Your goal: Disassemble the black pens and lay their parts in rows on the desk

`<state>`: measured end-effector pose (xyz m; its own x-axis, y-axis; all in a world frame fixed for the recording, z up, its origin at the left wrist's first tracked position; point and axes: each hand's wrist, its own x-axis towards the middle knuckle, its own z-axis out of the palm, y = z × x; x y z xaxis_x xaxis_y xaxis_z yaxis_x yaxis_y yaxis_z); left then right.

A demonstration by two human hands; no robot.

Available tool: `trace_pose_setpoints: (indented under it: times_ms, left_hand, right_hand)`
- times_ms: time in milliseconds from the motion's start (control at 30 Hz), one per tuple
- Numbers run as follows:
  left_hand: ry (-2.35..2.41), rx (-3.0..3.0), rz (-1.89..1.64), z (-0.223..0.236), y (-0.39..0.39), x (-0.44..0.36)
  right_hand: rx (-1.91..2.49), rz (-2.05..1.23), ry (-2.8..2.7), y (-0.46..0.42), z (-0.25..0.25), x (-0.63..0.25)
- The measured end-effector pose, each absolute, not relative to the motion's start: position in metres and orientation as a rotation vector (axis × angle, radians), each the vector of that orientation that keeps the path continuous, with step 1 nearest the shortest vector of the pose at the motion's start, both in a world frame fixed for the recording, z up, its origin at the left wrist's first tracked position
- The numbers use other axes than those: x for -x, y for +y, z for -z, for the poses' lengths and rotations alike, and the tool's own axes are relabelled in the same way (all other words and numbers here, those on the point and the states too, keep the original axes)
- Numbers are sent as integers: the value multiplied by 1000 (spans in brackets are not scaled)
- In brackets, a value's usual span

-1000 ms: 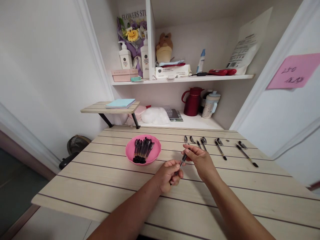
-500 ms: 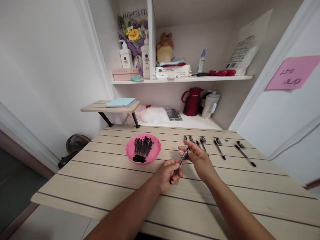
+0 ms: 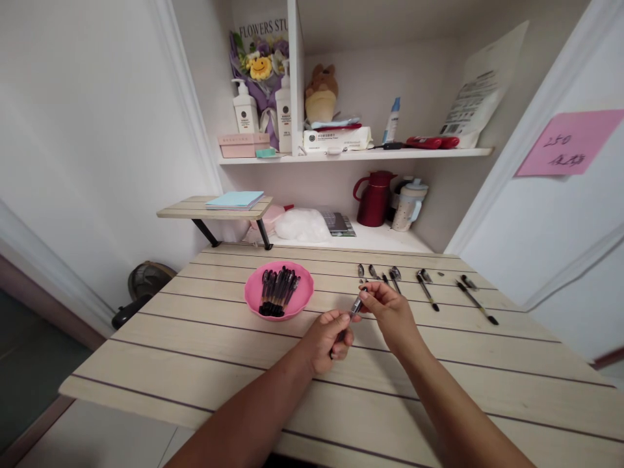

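Over the middle of the table, my left hand wraps its fingers round the barrel of a pen. The pen slants up and to the right, and much of it is hidden by my fingers. My right hand pinches the pen's upper, capped end between thumb and fingers. Past my right hand lie several pen caps and uncapped pens on the wooden table. To the left of my hands, a pink bowl holds a bundle of several pens.
A small raised stand with blue paper is at the table's back left. Behind the table, a shelf holds a red jug, a light tumbler and a white plastic bag. A pink note hangs at right.
My right hand's fingers have closed from a spread pose into a pinch on the pen's upper end. My left hand stays round the barrel, almost unmoved.
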<state>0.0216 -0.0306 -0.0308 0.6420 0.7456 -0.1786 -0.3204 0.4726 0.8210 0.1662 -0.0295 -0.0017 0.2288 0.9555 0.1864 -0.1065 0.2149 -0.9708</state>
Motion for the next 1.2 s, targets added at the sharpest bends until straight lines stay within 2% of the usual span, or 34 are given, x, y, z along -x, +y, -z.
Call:
trace_pose_setpoints:
  times_ms: [333, 1200]
  left_hand:
    - [496, -795, -585, 27, -31, -17]
    - [727, -998, -824, 31, -30, -22]
  right_hand:
    - [884, -1024, -924, -25, -1, -175]
    - [946, -1026, -1143, -33, -5, -160]
